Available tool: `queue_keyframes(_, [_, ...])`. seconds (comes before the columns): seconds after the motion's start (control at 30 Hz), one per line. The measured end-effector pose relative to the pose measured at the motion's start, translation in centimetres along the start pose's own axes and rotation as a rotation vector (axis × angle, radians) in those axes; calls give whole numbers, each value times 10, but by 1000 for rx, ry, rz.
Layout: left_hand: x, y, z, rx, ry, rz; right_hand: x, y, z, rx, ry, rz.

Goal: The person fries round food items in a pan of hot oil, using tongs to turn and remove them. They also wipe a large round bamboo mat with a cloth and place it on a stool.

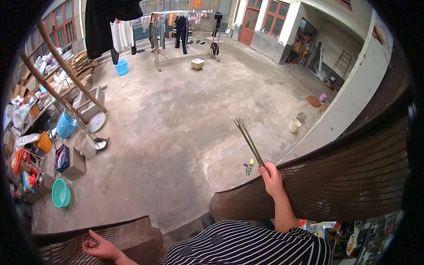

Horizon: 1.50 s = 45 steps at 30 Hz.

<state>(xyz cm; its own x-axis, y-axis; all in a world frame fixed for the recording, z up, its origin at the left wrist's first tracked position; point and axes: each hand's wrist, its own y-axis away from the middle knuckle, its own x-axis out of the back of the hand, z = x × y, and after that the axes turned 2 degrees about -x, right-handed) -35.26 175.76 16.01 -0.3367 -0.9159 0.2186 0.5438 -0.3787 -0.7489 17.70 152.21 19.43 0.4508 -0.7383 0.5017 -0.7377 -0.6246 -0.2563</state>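
Note:
My right hand [273, 180] is closed round the near end of long metal tongs [250, 143], whose narrow arms point up and away over the concrete floor. Behind that forearm hangs a dark brown ribbed mesh curtain [349, 176], spread to the right. At the lower left my left hand [102, 248] has its fingers loosely bent and apart, with nothing seen in them. It lies over another piece of brown mesh curtain [137, 234]; whether it touches the cloth I cannot tell. A small yellow-green toy-like thing [250, 167] is on the floor just left of the right hand.
Along the left stand a green basin [61, 193], a white bucket [85, 144], a dustpan [101, 144], a blue basket [66, 123] and piled clutter. Wooden poles [62, 66] lean there. Far back is a clothes rack [185, 58]. A pale bucket [294, 126] stands by the right wall.

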Motion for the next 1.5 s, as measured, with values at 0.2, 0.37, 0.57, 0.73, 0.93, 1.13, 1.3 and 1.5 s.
queue_keyframes(0.2, [-4, 3, -23, -89, 71, 56, 2, 5, -6, -13, 17, -15])
queue_keyframes(0.37, [5, -2, -2, -187, -26, 70, 0, 7, 4, 3, 18, 16])
queue_keyframes(0.57, [-1, 1, -25, -55, 45, 37, 4, 7, -2, 26, 79, 9])
queue_keyframes(0.73, [6, 0, -24, -51, 34, 56, -2, 0, 3, 47, 34, -15])
queue_keyframes(0.93, [-2, 2, -4, -65, 101, 30, -12, 7, 4, -27, -27, -60])
queue_keyframes(1.13, [-25, 7, 3, -84, 119, -26, -49, 26, -22, -103, -229, -219])
queue_keyframes(1.3, [-47, 9, 16, -154, 213, -138, -80, 62, -59, -47, -433, -417])
queue_keyframes(1.5, [-55, 23, 30, -221, 239, -173, -71, 125, -139, 70, -429, -603])
